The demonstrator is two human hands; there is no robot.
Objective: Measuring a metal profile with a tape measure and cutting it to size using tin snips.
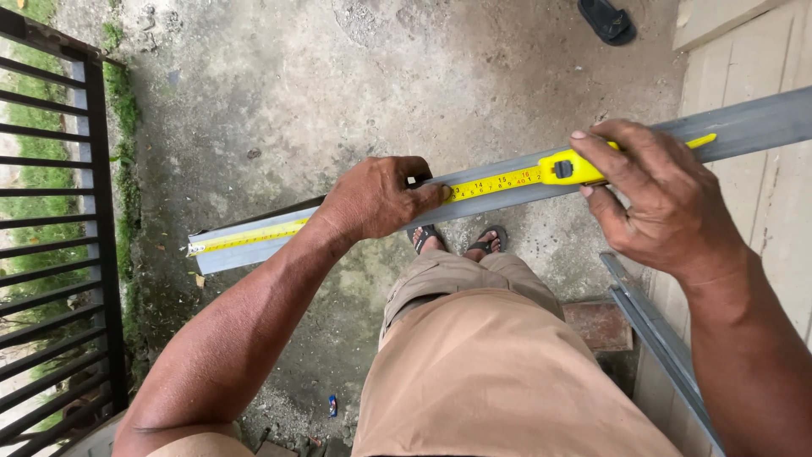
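A long grey metal bar [254, 245] runs across the view from lower left to upper right, held above a concrete floor. A yellow tape measure blade [495, 183] lies stretched along its top from the left end. My left hand [376, 199] presses the blade and bar near the middle, with something dark under its fingers that I cannot make out. My right hand [655, 199] holds the yellow tape measure case [571, 167] against the bar further right.
A black metal gate [59, 254] stands at the left with grass behind it. A second grey metal bar [655, 334] leans at lower right beside a pale wooden wall [761, 76]. A black sandal [607, 20] lies at top. My sandalled feet [461, 241] show below the bar.
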